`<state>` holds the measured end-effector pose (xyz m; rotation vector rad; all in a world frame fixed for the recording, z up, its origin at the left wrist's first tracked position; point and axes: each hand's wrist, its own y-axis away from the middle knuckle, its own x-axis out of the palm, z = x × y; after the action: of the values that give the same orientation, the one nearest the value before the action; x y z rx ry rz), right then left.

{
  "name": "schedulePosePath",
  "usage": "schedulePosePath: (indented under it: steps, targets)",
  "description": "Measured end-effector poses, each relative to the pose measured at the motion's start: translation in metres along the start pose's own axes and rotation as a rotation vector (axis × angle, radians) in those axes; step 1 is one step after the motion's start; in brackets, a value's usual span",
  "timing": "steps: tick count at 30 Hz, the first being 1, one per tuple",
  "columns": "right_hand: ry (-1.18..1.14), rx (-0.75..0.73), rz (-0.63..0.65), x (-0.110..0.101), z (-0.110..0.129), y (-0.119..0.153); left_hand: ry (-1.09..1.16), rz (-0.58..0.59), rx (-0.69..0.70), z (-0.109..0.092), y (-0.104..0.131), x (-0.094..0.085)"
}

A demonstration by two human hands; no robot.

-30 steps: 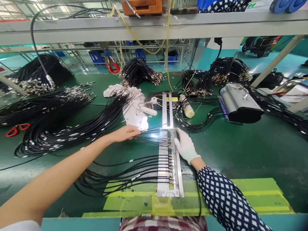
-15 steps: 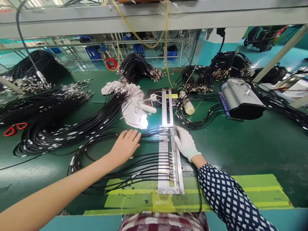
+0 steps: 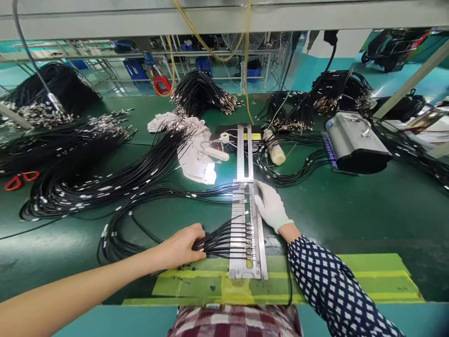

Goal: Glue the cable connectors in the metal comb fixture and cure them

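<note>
My bare left hand point(image 3: 187, 244) is closed around a bunch of black cables point(image 3: 219, 241) left of a slotted metal fixture point(image 3: 237, 252). The cables' tips lie in the fixture's lower slots, and one tip sticks up at an angle. More black cables point(image 3: 206, 192) rest across its upper end. My right hand point(image 3: 271, 206), in a white glove, lies along the right edge of the fixture, its fingers at the metal strip; whether they grip it cannot be made out. A glowing white lamp point(image 3: 209, 174) lights the fixture's upper left side.
Heaps of black cables point(image 3: 84, 196) cover the left. White cloth point(image 3: 191, 154) and a black control box point(image 3: 224, 135) are behind the fixture. Red-handled scissors point(image 3: 21, 179) lie far left. A silver device point(image 3: 356, 142) stands right, and a grey beam point(image 3: 224, 18) crosses above.
My left hand has moved down toward me and closed on the lower cables, which are now bunched together. My right hand stays at the fixture. The view has shifted slightly.
</note>
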<state>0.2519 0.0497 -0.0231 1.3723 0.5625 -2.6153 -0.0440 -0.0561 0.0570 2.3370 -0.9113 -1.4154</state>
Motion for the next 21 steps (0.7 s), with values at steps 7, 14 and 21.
schedulePosePath:
  steps: [7, 14, 21]
  targets:
    - [0.023, 0.0, 0.012, -0.001, 0.001, -0.001, 0.609, 0.483, -0.128, 0.003, -0.007, -0.005]
    - [0.013, 0.019, 0.028, -0.001, 0.001, -0.002, 0.74, 0.521, -0.228, -0.002, -0.015, -0.019]
    - [0.021, -0.004, 0.017, 0.001, -0.001, -0.002, 0.536, 0.33, -0.083, -0.011, -0.005, -0.021]
